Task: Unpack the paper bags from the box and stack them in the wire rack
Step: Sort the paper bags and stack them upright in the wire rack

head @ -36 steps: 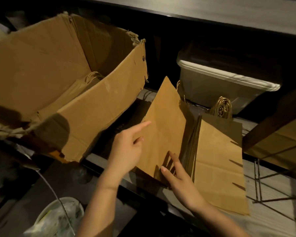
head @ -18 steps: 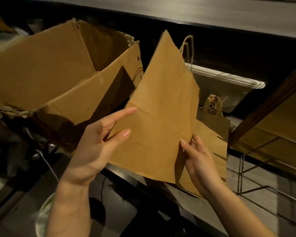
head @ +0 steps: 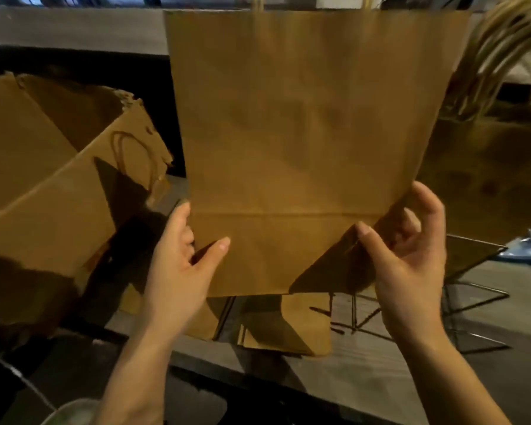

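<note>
While upright, flat brown paper bag

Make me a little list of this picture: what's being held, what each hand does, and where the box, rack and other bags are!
held: one flat brown bag, upright, handles at top
left hand: pinches the lower left corner
right hand: pinches the lower right corner
box: at left, open
rack: wire, lower right
other bags: a bundle stands at right by the rack
pile: lies below the held bag
</note>
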Demonstrator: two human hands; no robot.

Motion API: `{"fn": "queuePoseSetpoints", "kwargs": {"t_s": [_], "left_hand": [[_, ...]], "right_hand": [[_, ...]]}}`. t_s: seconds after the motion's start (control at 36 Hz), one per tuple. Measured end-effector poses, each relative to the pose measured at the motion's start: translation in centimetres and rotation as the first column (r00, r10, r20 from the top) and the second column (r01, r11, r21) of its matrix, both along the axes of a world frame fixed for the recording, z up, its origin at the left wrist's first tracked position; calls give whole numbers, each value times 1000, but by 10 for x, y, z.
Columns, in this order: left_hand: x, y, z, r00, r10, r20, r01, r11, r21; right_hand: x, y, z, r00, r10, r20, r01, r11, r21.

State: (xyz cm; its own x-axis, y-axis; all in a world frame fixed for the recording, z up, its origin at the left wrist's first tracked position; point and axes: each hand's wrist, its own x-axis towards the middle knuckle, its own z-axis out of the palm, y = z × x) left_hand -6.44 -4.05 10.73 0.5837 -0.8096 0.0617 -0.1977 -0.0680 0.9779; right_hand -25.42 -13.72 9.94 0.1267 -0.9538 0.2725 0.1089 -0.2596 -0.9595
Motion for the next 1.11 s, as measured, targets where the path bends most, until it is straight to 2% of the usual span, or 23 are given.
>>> {"fn": "queuePoseSetpoints", "kwargs": {"t_s": [0.14,0.33,0.47,0.64,0.78,0.94,1.11], "left_hand": [[-39,-40,5,995,-95,34,97,994,-51],[-74,-96,12,974,-202,99,213,970,-114],[-94,-126,22,959,-265,104,280,945,-171],[-103,-150,18,934,-358,-8,354,925,-138],[-107,-154,1,891,-445,-95,447,895,0],[-110,-147,-31,875,-458,-158,483,850,211],[-108,-135,-44,870,-447,-208,491,824,283]], "right_hand": [[-32,-17,2,977,-208,-37,201,969,-144],[-60,-49,7,886,-455,94,464,863,-198],[-73,-71,16,826,-540,162,564,794,-227],[-75,-89,11,817,-534,220,573,793,-205],[-80,-95,-15,808,-585,69,587,790,-179],[-86,-84,-50,769,-568,-295,573,816,-75],[-82,-66,-52,724,-532,-439,567,822,-62]]}}
